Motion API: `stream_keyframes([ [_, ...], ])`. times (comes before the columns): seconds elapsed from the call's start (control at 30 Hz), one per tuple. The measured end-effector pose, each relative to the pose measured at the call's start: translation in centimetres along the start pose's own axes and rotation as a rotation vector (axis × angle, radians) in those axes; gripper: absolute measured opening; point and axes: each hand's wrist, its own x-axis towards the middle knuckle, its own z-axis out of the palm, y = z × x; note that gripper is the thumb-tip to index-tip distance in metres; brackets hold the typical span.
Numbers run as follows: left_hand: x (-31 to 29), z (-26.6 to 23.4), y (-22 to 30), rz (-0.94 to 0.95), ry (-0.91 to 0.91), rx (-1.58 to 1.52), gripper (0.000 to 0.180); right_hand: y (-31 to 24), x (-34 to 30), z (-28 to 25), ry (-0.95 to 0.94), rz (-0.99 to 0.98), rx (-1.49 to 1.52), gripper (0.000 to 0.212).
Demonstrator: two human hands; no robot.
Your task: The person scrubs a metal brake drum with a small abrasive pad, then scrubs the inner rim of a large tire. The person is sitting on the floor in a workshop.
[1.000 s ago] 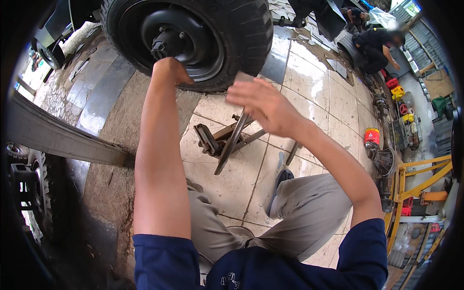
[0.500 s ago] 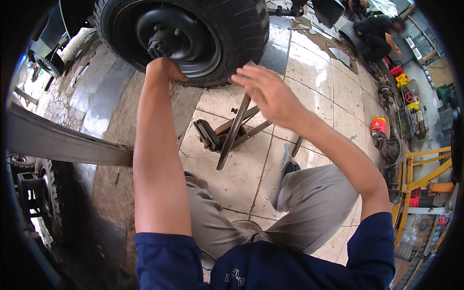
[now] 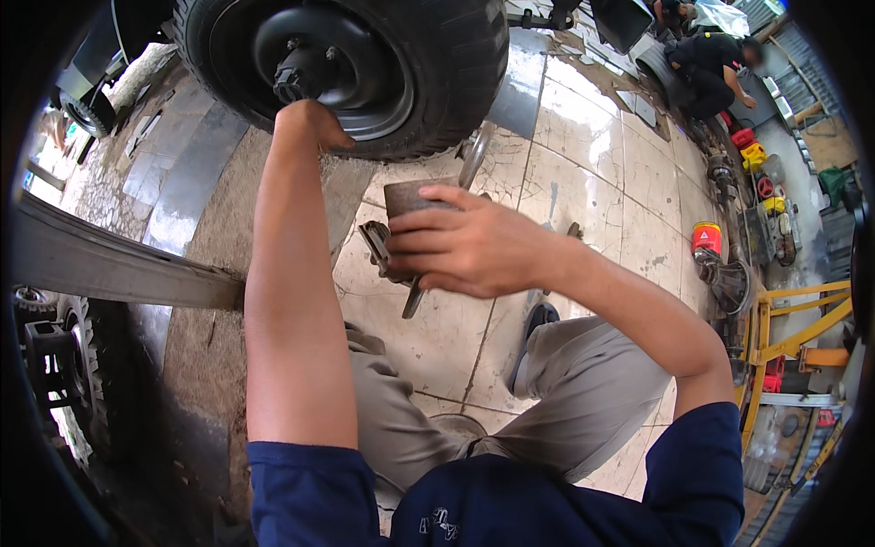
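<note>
A large black wheel (image 3: pixel 351 77) with a chunky tyre stands at the top of the view, its hub facing me. My left hand (image 3: pixel 314 126) is at the lower part of its rim, just below the hub; the thumb points right and the other fingers are hidden. My right hand (image 3: pixel 465 239) is closed around a grey-brown block (image 3: pixel 415 195) with a curved edge, below the tyre. Behind that hand, a metal stand (image 3: pixel 374 239) with angled legs sits on the tiles, mostly covered. A metal bar (image 3: pixel 476 157) shows beyond the block.
A long grey beam (image 3: pixel 128 260) reaches in from the left. To the right are a red can (image 3: pixel 706 239), metal machine parts (image 3: pixel 729 283) and a yellow frame (image 3: pixel 793 342). A person in dark clothes (image 3: pixel 706 68) crouches at the far right, with another person behind.
My right hand has moved down and left, away from the tyre's lower edge, and the block now shows in its grasp over the stand. My left hand stays at the rim.
</note>
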Motion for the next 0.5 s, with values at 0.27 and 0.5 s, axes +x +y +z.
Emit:
stream_keyframes([
  [0.27,-2.8,0.5,2.2,-0.052,0.165,0.048,0.073,2.6,-1.6,0.4,0.32,0.391,0.125,0.034],
  [0.5,0.9,-0.8,0.8,-0.077,-0.017,0.08,0.072,3.9,-2.1,0.2,0.19,0.148,0.057,0.04],
])
